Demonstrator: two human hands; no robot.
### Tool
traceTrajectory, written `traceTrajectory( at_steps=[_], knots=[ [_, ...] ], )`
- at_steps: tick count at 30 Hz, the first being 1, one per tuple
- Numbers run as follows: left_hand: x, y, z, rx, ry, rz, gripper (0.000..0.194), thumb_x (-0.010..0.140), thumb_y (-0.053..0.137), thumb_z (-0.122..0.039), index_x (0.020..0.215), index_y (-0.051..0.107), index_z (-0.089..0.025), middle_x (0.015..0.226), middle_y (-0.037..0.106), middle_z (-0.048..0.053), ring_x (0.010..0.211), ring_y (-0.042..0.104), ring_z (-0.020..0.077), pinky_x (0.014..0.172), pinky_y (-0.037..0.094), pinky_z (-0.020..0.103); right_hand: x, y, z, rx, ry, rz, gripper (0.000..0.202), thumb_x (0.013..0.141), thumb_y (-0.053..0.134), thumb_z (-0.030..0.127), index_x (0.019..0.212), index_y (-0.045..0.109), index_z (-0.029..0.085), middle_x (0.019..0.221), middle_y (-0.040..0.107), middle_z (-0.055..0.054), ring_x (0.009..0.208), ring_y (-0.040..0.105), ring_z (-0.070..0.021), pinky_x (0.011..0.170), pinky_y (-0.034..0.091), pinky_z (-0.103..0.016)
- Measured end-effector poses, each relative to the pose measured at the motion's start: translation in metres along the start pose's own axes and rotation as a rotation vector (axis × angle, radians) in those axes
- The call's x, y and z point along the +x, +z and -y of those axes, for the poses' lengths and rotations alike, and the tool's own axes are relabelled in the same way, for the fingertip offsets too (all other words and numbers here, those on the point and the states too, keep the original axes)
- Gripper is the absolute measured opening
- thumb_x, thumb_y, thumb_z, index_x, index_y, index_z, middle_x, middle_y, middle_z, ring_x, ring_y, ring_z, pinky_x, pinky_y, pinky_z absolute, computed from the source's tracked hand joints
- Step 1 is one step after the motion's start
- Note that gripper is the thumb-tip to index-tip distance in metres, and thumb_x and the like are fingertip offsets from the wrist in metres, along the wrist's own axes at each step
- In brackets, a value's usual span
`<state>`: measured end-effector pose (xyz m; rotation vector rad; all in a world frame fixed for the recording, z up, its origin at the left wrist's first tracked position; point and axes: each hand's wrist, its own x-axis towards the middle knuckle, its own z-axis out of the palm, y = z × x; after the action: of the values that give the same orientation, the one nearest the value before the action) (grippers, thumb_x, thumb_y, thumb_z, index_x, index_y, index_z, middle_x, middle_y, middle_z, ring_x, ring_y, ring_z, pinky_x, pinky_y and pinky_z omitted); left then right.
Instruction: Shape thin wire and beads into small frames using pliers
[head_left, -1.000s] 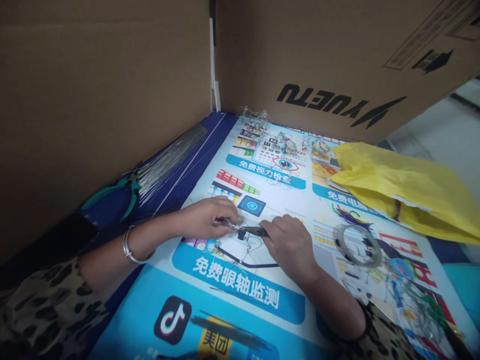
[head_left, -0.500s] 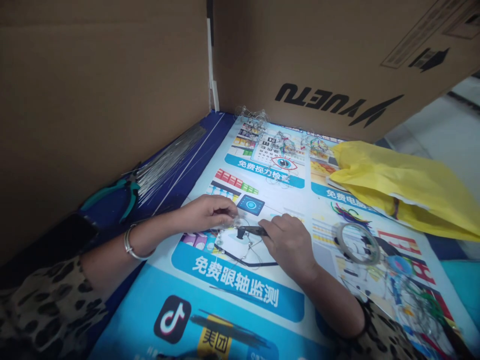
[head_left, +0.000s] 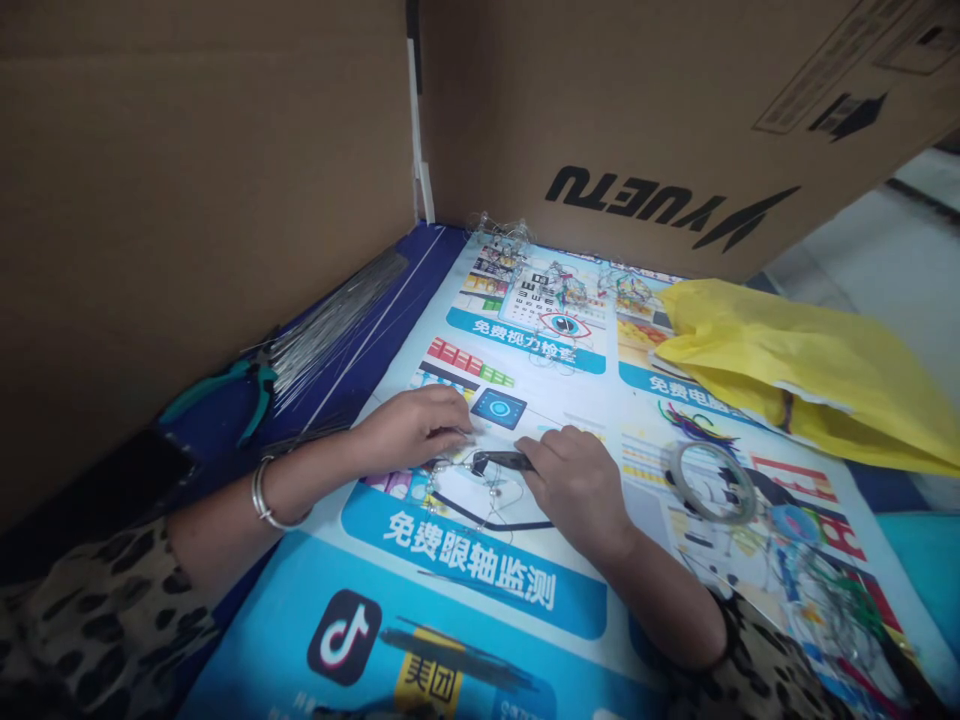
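My left hand [head_left: 420, 428] is closed, thumb and fingertips pinched at the upper end of a thin beaded wire piece [head_left: 493, 492]. Loops of this wire with small shiny beads hang over the printed sheet below. In my right hand [head_left: 577, 485] are pliers [head_left: 504, 460], their handles hidden in the fist. The dark jaws point left, right at the wire, close to my left fingertips. Whether the jaws grip the wire is too fine to make out.
Green-handled pliers [head_left: 259, 395] and a bundle of straight wires [head_left: 330, 325] lie at left by the cardboard wall [head_left: 202, 180]. Wire pieces [head_left: 562, 285] lie at the back. On the right are a tape roll [head_left: 675, 475], a yellow bag [head_left: 795, 350] and tangled coloured wires [head_left: 847, 610].
My left fingers have shifted slightly up and left, and the beaded wire hangs a little differently. The right hand with the pliers stays nearly still.
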<state>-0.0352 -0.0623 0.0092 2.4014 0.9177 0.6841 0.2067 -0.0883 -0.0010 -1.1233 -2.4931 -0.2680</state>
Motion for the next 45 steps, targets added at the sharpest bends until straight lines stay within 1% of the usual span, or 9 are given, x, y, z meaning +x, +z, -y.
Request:
traceTrajectory(
  at_steps=[7,12,16,23,28,34,37,40,45],
  knots=[
    [0.0,-0.006,-0.01,-0.024,0.057,-0.027,0.017,0.087,0.052,-0.023,0.097,0.064,-0.018,0.096,0.06,0.007,0.09,0.055,0.0152,0.08,0.045,0.028,0.001,-0.003,0.001,0.012,0.014,0.012,0.013,0.082,0.054,0.019,0.085,0.067,0.018,0.067,0.057,-0.003,0.069,0.046,-0.0166,0.066,0.031,-0.03],
    [0.001,-0.013,-0.024,-0.041,0.089,-0.132,0.015,0.084,0.054,-0.021,0.093,0.065,-0.017,0.089,0.061,0.007,0.085,0.057,0.0149,0.074,0.048,0.027,0.0,-0.003,0.0,0.023,0.025,0.016,0.013,0.082,0.054,0.02,0.086,0.067,0.019,0.067,0.057,-0.002,0.069,0.047,-0.0164,0.065,0.031,-0.03],
    [-0.001,-0.015,-0.035,-0.048,0.085,-0.061,0.013,0.085,0.053,-0.02,0.085,0.066,-0.016,0.077,0.067,0.004,0.071,0.061,0.012,0.066,0.047,0.022,-0.001,-0.002,-0.001,0.035,0.033,0.016,0.013,0.082,0.055,0.021,0.087,0.067,0.018,0.069,0.058,-0.003,0.07,0.047,-0.0168,0.066,0.032,-0.03],
    [-0.003,-0.01,-0.039,0.19,-0.073,0.114,0.015,0.084,0.053,-0.025,0.083,0.067,-0.02,0.073,0.069,0.0,0.065,0.063,0.0133,0.058,0.042,0.021,-0.002,-0.003,-0.002,0.036,0.028,0.008,0.011,0.081,0.056,0.021,0.086,0.066,0.018,0.07,0.059,-0.003,0.072,0.048,-0.0171,0.068,0.032,-0.029],
    [-0.005,-0.003,-0.04,0.337,-0.184,0.103,0.012,0.079,0.057,-0.029,0.087,0.061,-0.02,0.068,0.068,-0.001,0.059,0.062,0.0141,0.05,0.036,0.021,-0.002,-0.003,-0.002,0.036,0.037,0.016,0.013,0.081,0.054,0.019,0.086,0.066,0.018,0.07,0.058,-0.003,0.072,0.048,-0.0171,0.067,0.032,-0.029],
    [-0.006,0.001,-0.044,0.397,-0.2,0.083,0.013,0.08,0.056,-0.028,0.091,0.053,-0.021,0.077,0.069,-0.002,0.061,0.063,0.0145,0.051,0.035,0.022,-0.004,-0.003,-0.003,0.026,0.044,0.002,0.013,0.081,0.054,0.019,0.086,0.066,0.018,0.068,0.058,-0.003,0.071,0.048,-0.0167,0.066,0.033,-0.03],
    [-0.004,0.004,-0.047,0.409,-0.223,0.099,0.018,0.079,0.057,-0.027,0.096,0.051,-0.022,0.083,0.07,-0.001,0.06,0.062,0.0143,0.051,0.036,0.023,-0.006,-0.004,-0.003,0.024,0.055,0.013,0.013,0.081,0.055,0.019,0.085,0.067,0.018,0.069,0.058,-0.003,0.071,0.048,-0.0167,0.066,0.033,-0.03],
    [-0.002,0.009,-0.049,0.386,-0.257,0.095,0.034,0.078,0.057,-0.024,0.11,0.045,-0.023,0.09,0.071,-0.001,0.062,0.064,0.0153,0.052,0.038,0.023,-0.007,-0.004,-0.003,0.025,0.064,0.018,0.012,0.08,0.056,0.02,0.084,0.067,0.018,0.069,0.058,-0.002,0.072,0.048,-0.0168,0.067,0.033,-0.03],
    [0.001,0.018,-0.051,0.401,-0.289,0.107,0.049,0.079,0.052,-0.019,0.125,0.036,-0.023,0.082,0.071,0.0,0.061,0.064,0.0162,0.053,0.042,0.023,-0.009,-0.004,-0.003,0.017,0.071,0.006,0.011,0.08,0.057,0.021,0.084,0.066,0.019,0.069,0.059,-0.002,0.072,0.048,-0.0169,0.068,0.032,-0.03]
  ],
)
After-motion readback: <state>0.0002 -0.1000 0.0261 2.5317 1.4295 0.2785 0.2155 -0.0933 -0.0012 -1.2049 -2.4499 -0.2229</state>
